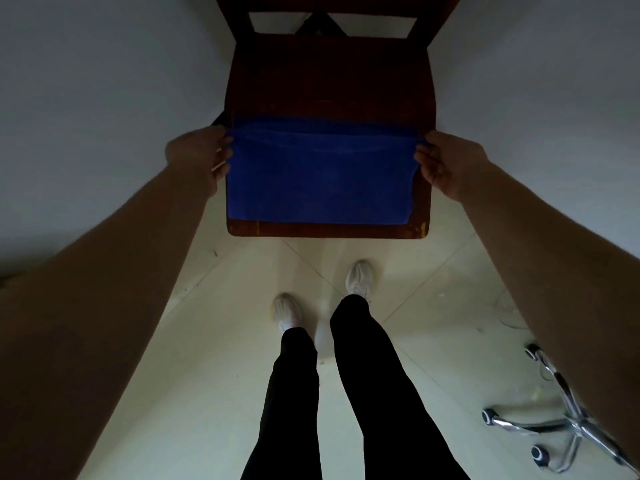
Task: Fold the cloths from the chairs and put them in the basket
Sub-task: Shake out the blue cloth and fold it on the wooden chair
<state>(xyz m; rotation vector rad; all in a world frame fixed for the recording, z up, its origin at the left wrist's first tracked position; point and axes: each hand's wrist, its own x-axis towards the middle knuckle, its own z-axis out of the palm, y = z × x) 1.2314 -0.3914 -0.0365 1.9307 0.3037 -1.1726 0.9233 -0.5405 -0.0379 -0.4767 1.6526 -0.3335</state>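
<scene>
A blue cloth (322,178) lies folded over on the front half of a dark wooden chair seat (329,84), its folded edge toward the chair back. My left hand (201,157) pinches the cloth's far left corner. My right hand (443,161) pinches the far right corner. Both hands hold the cloth stretched flat between them, just above the seat. No basket is in view.
The chair stands against a pale wall. My two legs in black trousers and white shoes (360,277) stand on the light tiled floor right in front of the chair. A chrome wheeled office-chair base (561,420) sits at the lower right.
</scene>
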